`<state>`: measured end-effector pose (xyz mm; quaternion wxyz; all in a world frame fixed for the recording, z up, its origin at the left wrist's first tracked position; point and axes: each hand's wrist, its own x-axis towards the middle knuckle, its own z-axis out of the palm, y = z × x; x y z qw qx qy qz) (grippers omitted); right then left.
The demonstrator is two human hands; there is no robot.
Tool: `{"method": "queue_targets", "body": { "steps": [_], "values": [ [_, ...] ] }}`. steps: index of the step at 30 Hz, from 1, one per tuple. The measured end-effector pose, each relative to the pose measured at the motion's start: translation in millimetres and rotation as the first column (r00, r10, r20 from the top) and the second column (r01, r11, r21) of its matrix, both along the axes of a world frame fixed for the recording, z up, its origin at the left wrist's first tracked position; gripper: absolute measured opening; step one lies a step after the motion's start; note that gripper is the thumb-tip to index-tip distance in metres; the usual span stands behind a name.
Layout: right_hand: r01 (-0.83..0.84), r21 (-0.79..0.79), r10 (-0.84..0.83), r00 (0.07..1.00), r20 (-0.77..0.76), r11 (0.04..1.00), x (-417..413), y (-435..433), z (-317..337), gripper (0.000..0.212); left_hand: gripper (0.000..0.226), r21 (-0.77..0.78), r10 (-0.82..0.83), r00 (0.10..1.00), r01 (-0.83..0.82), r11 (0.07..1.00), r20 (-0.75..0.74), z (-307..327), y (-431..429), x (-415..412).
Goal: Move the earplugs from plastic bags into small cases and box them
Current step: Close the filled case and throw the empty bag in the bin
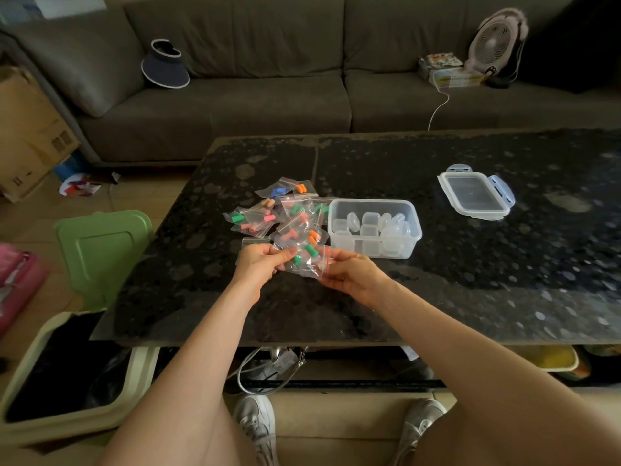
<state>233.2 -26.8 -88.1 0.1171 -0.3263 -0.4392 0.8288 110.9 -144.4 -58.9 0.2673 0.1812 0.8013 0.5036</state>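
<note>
A small clear plastic bag [307,262] with green earplugs inside is held just above the dark table between both hands. My left hand [260,264] pinches its left edge and my right hand [346,272] pinches its right edge near the red zip strip. Behind it lies a pile of several bags [279,215] holding green, pink, orange and blue earplugs. A clear plastic box [374,205] to the right of the pile contains several small clear cases [371,227]. Its lid [475,195] lies apart, further right on the table.
The black speckled table [504,280] runs off to the right. An open bin with a raised green lid [100,247] stands at the table's left corner. A grey sofa [252,95] with a visor hat and a fan is behind.
</note>
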Motion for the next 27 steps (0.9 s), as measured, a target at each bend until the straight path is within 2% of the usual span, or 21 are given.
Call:
{"method": "queue_targets", "body": {
  "steps": [3,6,9,15,18,22,27],
  "values": [
    [0.008,0.004,-0.008,1.000,0.006,1.000,0.2,1.8,-1.2,0.035,0.015,0.025,-0.040,0.999,0.041,0.999,-0.021,-0.2,-2.7,-0.3],
    [0.022,0.022,-0.023,1.000,0.011,0.999,0.2,2.7,-0.2,0.034,0.008,-0.016,-0.054,0.998,0.053,0.998,-0.034,-1.8,-0.8,-2.7],
    [0.013,0.027,-0.013,1.000,0.017,1.000,0.1,2.1,-0.7,0.035,0.016,-0.067,-0.077,0.997,0.075,0.995,-0.016,-3.8,1.6,-3.9],
    [0.007,0.029,-0.008,1.000,0.026,1.000,0.6,0.2,1.1,0.033,0.024,-0.035,-0.027,1.000,0.027,0.999,-0.012,-2.8,1.2,-2.5],
    [-0.008,0.010,0.008,1.000,0.007,1.000,-0.7,-2.4,-0.4,0.032,0.026,0.013,-0.027,0.997,0.028,1.000,-0.073,-3.6,0.9,-1.1],
    [-0.006,0.012,0.006,1.000,0.014,1.000,-1.3,-1.8,-4.0,0.020,0.009,0.019,-0.109,0.979,0.114,0.993,-0.170,-2.1,-1.1,0.4],
    [0.039,0.043,-0.040,0.999,0.034,0.998,-3.6,0.0,-6.4,0.014,0.012,0.002,-0.152,0.986,0.152,0.988,-0.062,0.2,2.8,2.2]
  ]
}}
